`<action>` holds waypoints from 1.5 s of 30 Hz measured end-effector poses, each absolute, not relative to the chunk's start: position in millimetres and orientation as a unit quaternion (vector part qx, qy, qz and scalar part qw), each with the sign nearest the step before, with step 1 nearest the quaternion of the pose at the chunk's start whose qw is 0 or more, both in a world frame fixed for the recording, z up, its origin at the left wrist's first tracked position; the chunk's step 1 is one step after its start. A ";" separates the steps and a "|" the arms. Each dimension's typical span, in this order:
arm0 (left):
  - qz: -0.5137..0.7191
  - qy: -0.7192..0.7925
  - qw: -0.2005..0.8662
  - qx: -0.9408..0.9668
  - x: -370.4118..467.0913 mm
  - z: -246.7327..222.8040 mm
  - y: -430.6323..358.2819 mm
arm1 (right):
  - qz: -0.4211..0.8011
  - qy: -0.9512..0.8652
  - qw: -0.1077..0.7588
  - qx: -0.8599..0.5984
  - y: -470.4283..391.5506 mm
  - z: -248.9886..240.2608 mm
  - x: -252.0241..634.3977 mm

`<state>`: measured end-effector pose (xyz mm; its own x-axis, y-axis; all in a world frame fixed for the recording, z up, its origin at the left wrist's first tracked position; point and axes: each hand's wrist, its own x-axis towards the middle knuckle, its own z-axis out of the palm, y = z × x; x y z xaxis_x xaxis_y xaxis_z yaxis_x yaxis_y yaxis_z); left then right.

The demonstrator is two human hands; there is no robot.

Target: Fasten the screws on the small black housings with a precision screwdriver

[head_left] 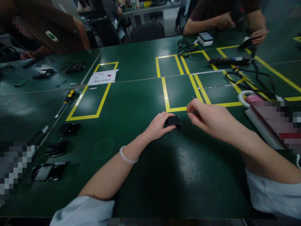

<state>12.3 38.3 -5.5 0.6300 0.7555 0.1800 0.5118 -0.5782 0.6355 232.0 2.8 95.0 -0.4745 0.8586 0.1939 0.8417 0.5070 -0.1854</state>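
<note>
Small black block [173, 121], boxy, glossy, in left fingers [169, 128].

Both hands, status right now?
Left hand: closed around a small black block-shaped part on the table.
Right hand: fingertips pinching a thin dark tool or rod; exact type unclear.

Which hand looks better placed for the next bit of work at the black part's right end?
Probably the right hand: its fingertips pinch a thin dark item beside that end. The left hand is occupied, gripping the black part from the other side.
</note>
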 end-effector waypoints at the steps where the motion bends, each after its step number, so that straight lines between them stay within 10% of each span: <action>1: 0.222 0.370 0.274 0.860 12.4 -5.4 38.2 | 0.034 -0.858 0.130 -0.496 2.8 95.2 231.8; 45: 0.227 0.364 0.271 0.862 12.4 -8.2 38.9 | 0.024 -0.861 0.147 -0.486 4.2 90.9 231.7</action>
<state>12.4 38.9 -8.2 0.6313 0.7507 0.1948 0.5045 -0.5882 0.6321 231.7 4.2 90.9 -0.4850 0.8435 0.2308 0.8294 0.5273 -0.1842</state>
